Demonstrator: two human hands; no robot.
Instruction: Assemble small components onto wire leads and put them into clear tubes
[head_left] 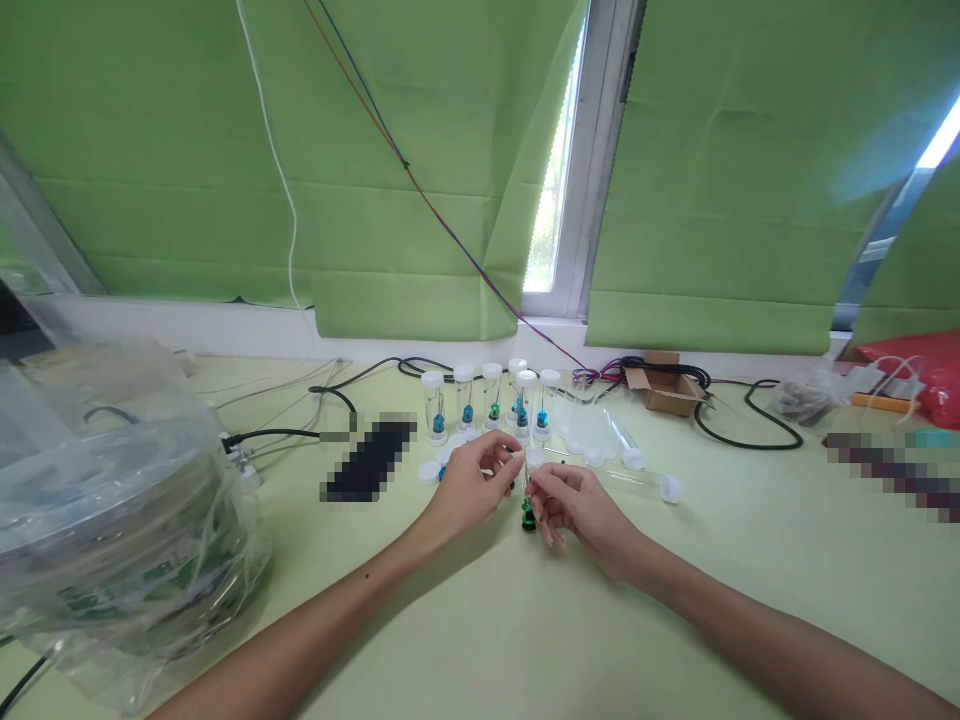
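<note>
Between my hands, just above the table, is a small green piece (529, 515) with a dark base and a thin upright stem. My right hand (581, 508) has its fingers bent, thumb and forefinger pinching by the stem. On the stem's other side, my left hand (472, 482) brings thumb and forefinger together near its top; its exact contact is hard to see. Behind them stand several clear tubes with white caps (493, 392), holding blue or green pieces on thin stems. A long clear tube (637, 482) with a white end lies by my right hand.
A large round stack in clear plastic wrap (127, 530) fills the left side. Black cables (352, 385) run along the back. A blurred dark object (371, 460) lies left of my hands. An open cardboard box (667, 390) and a red bag (930, 370) sit at the right.
</note>
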